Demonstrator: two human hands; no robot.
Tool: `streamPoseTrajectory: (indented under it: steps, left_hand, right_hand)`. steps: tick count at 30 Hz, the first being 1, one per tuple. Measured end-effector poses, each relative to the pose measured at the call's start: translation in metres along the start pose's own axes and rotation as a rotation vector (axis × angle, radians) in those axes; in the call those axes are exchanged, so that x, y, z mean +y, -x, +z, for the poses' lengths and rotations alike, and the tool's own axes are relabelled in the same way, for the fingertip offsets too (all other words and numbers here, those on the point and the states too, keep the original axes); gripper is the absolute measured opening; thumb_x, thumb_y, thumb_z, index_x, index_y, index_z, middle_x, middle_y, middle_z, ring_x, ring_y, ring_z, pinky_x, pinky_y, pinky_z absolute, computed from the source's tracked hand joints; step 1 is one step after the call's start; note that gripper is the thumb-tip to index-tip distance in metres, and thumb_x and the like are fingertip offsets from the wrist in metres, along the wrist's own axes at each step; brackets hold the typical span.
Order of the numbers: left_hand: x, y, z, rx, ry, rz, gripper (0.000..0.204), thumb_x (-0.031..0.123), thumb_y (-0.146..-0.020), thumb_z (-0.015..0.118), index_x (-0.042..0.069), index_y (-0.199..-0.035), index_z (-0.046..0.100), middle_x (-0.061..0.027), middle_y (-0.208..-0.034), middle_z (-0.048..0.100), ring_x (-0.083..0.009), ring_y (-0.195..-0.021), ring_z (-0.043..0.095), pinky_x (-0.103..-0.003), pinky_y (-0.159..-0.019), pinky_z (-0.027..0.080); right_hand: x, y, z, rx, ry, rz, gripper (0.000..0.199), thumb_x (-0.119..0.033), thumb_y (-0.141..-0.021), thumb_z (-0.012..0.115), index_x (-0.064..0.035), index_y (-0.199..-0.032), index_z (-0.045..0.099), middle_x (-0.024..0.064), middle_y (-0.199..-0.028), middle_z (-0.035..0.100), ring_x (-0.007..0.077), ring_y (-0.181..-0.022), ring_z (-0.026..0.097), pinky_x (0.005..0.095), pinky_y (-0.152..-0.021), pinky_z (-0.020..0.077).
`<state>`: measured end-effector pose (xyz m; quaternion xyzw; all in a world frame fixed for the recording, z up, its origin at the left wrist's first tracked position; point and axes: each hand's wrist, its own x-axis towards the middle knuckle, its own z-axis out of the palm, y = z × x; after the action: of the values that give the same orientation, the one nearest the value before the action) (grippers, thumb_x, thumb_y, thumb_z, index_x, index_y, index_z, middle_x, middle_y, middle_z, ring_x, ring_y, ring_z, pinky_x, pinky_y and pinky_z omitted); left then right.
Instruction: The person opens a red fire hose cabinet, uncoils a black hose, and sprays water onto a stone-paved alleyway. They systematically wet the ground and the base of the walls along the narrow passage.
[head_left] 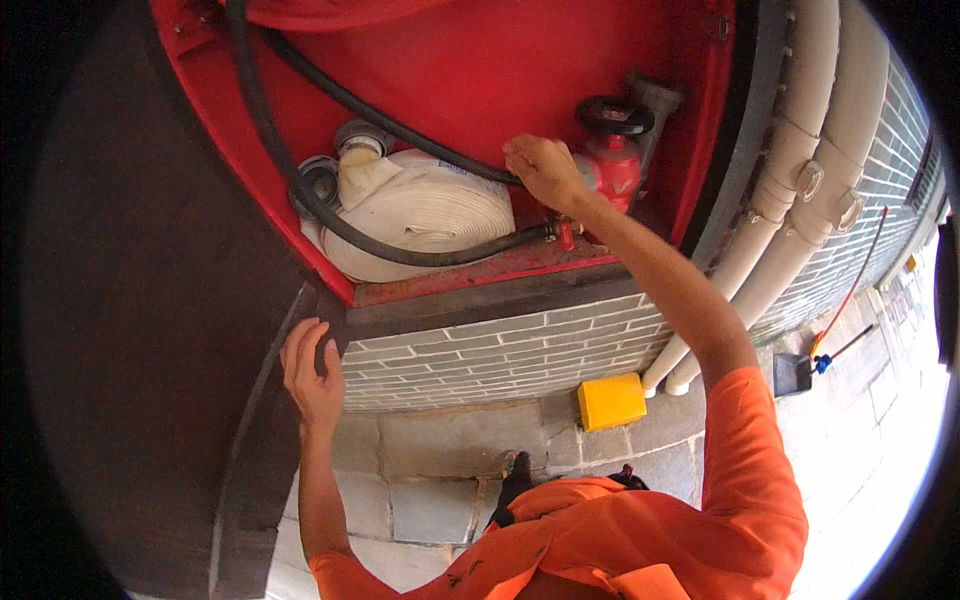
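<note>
Inside the red cabinet (450, 40), my right hand (545, 172) is closed, its fingers curled in front of the red hydrant valve (617, 165) with a black handwheel (614, 115). A black rubber hose (385, 125) runs up to this hand and disappears at it; what the fingers hold is hidden. A second stretch of black hose (400, 258) bends down to a small red-handled valve (566, 236). Left of my right hand lies a rolled white fire hose (430, 215) with metal couplings (362, 138). My left hand (312, 375), fingers apart, is beside the dark door (150, 300) at the cabinet's lower left corner.
Beige pipes (795, 140) run down the grey brick wall (500, 350) on the right. A yellow box (612, 402) stands on the paving at the wall's foot. Farther right are a dustpan (793, 374) and a long red stick (855, 280).
</note>
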<state>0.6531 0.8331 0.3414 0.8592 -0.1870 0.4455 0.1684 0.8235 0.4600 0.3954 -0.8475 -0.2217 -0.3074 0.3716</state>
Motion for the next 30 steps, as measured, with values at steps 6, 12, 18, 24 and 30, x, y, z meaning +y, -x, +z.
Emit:
streamPoseTrajectory:
  steps: [6, 12, 18, 24, 30]
  left_hand:
    - [-0.063, -0.006, 0.018, 0.084, -0.074, 0.274, 0.016, -0.004, -0.079, 0.055, -0.003, -0.094, 0.059, -0.0156, -0.100, 0.059, -0.0323, -0.089, 0.058, -0.044, -0.080, 0.043]
    - [-0.069, 0.000, 0.016, -0.079, -0.159, 0.370, 0.016, -0.005, -0.075, 0.057, -0.001, -0.091, 0.060, -0.0137, -0.097, 0.061, -0.0284, -0.091, 0.061, -0.047, -0.087, 0.040]
    - [-0.074, 0.005, 0.023, -0.128, -0.157, 0.349, 0.012, -0.002, -0.076, 0.058, 0.000, -0.088, 0.062, -0.0123, -0.091, 0.062, -0.0270, -0.089, 0.062, -0.049, -0.089, 0.039]
    - [-0.076, -0.001, 0.020, -0.101, -0.177, 0.376, 0.011, -0.001, -0.079, 0.057, -0.001, -0.088, 0.062, -0.0124, -0.090, 0.063, -0.0268, -0.089, 0.062, -0.049, -0.090, 0.038]
    - [-0.075, 0.003, 0.020, -0.100, -0.167, 0.341, 0.012, -0.002, -0.080, 0.055, -0.001, -0.091, 0.061, -0.0119, -0.090, 0.064, -0.0272, -0.089, 0.062, -0.049, -0.091, 0.037]
  right_hand:
    - [0.046, -0.060, 0.058, -0.216, 0.484, 0.127, 0.023, -0.018, -0.078, 0.053, -0.0004, -0.090, 0.062, 0.0241, -0.091, 0.062, 0.0384, -0.088, 0.061, 0.0456, -0.075, 0.0488]
    - [0.059, -0.062, 0.087, -0.665, 0.678, 0.269, 0.033, -0.011, -0.072, 0.055, -0.0015, -0.102, 0.062, 0.0239, -0.106, 0.059, 0.0363, -0.104, 0.057, 0.0447, -0.081, 0.0491]
    - [0.092, -0.060, 0.079, -0.390, 0.561, 0.019, 0.027, -0.008, -0.072, 0.057, 0.0043, -0.097, 0.054, 0.0266, -0.095, 0.058, 0.0404, -0.092, 0.058, 0.0472, -0.076, 0.0474]
    - [0.051, -0.101, 0.074, -0.194, 0.559, -0.314, 0.024, -0.007, -0.074, 0.055, 0.0039, -0.094, 0.047, 0.0235, -0.083, 0.058, 0.0423, -0.077, 0.058, 0.0500, -0.066, 0.0459]
    - [-0.021, -0.095, 0.057, -0.195, 0.610, -0.370, 0.025, -0.010, -0.070, 0.055, 0.0026, -0.090, 0.048, 0.0218, -0.073, 0.061, 0.0392, -0.067, 0.062, 0.0502, -0.058, 0.0472]
